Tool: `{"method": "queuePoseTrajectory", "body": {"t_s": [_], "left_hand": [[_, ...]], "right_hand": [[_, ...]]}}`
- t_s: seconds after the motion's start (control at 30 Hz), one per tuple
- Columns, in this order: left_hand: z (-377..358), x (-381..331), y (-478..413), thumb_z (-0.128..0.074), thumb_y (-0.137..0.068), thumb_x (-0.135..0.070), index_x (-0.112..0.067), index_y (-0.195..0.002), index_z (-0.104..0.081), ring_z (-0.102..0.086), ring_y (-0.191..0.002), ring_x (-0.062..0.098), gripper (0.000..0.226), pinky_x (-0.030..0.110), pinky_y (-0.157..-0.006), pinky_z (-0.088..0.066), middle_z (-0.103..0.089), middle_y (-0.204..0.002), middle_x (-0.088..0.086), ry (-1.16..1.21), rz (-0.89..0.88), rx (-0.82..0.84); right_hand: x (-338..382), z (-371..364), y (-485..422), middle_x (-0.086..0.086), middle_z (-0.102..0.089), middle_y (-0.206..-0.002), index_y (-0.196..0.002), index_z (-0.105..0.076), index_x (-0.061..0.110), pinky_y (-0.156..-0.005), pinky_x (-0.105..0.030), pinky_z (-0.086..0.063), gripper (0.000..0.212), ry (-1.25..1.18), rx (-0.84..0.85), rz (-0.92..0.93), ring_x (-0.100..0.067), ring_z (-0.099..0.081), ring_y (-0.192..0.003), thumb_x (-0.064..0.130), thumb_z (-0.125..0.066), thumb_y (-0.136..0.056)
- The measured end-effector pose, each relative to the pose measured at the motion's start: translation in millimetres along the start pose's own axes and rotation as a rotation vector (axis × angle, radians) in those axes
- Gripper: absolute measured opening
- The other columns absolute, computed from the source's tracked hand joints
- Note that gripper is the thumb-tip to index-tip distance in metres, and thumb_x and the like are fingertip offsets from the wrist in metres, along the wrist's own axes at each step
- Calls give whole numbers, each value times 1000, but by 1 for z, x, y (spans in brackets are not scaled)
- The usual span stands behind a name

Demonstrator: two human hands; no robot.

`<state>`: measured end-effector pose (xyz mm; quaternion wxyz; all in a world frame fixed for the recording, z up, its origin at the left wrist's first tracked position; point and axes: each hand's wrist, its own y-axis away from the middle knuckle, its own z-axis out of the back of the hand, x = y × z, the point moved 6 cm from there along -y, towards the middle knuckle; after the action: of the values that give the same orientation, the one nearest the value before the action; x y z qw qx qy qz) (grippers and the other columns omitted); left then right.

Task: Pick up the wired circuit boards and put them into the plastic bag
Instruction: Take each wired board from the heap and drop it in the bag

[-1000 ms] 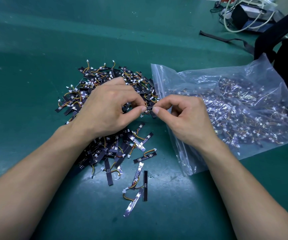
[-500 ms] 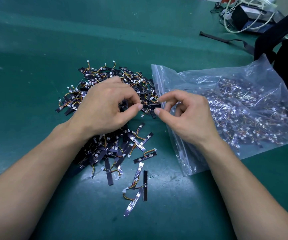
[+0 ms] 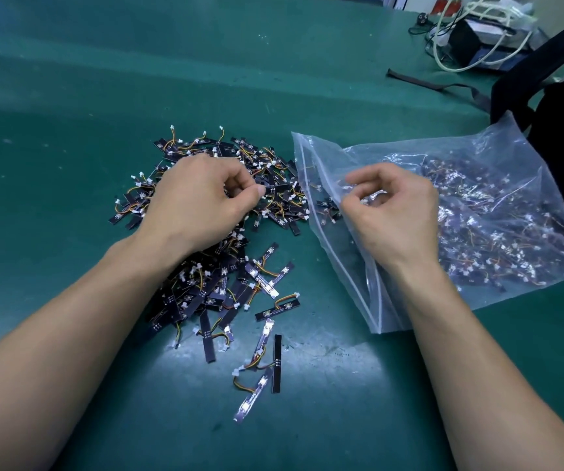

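A heap of wired circuit boards (image 3: 226,280), thin black strips with orange and yellow wires and white plugs, lies on the green table. My left hand (image 3: 199,198) rests on the heap and pinches one black board (image 3: 272,189) between thumb and forefinger. The clear plastic bag (image 3: 498,212) lies to the right, holding many boards, its zip mouth (image 3: 355,283) facing the heap. My right hand (image 3: 392,212) hovers over the bag just inside the mouth, fingers curled; I cannot make out whether it holds anything.
Several loose boards (image 3: 260,365) lie scattered nearer to me than the heap. A black bag with a strap (image 3: 545,96) sits at the right edge. A dark box with white cables (image 3: 477,39) stands at the back right.
The two hands, which met over one board at the bag's mouth, have parted. My right hand moved right over the bag; my left hand keeps pinching a board at the heap.
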<state>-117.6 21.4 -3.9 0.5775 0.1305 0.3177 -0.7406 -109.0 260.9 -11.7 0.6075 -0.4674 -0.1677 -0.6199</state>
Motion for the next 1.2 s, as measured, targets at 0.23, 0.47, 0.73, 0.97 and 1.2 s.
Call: {"method": "queuePoseTrajectory", "body": {"t_s": [0.23,0.47,0.73,0.97,1.2], "left_hand": [[-26,-27,-30,-69,-89,-44,-26,-66,-66,-61,-75,20,30,31,-71,-49,-64,-65,-11,-5,141,106],[-66,-57,-59,-64,-83,-30,-19,-60,-63,-62,-73,27,26,35,-70,-55,-61,-61,-4,-25,168,126],[-51,-40,-50,-65,-95,-42,-28,-90,-77,-57,-83,20,19,37,-77,-51,-64,-74,-11,-88,-8,108],[-15,-11,-13,-72,-90,-40,-33,-91,-77,-44,-88,12,8,34,-73,-42,-66,-77,-17,-100,-91,57],[-6,-1,1,-72,-89,-40,-32,-85,-75,-45,-84,14,10,33,-67,-41,-64,-69,-15,-144,-138,55]], "right_hand": [[5,11,0,21,-67,-71,-88,-74,28,-56,-22,-43,22,-121,-111,-24,-2,-48,-48,19,-64,-71],[10,18,1,16,-67,-69,-88,-74,27,-55,-19,-41,24,-149,-177,1,-3,-47,-47,18,-62,-70],[7,9,1,22,-67,-70,-85,-73,31,-57,-17,-42,18,-99,-113,4,-1,-50,-50,21,-64,-73],[3,-15,7,19,-69,-69,-82,-73,30,-58,-15,-45,14,116,96,23,2,-55,-52,18,-69,-77],[-3,-27,11,26,-67,-68,-86,-74,31,-65,-22,-52,10,292,244,26,9,-58,-62,27,-75,-77]]}}
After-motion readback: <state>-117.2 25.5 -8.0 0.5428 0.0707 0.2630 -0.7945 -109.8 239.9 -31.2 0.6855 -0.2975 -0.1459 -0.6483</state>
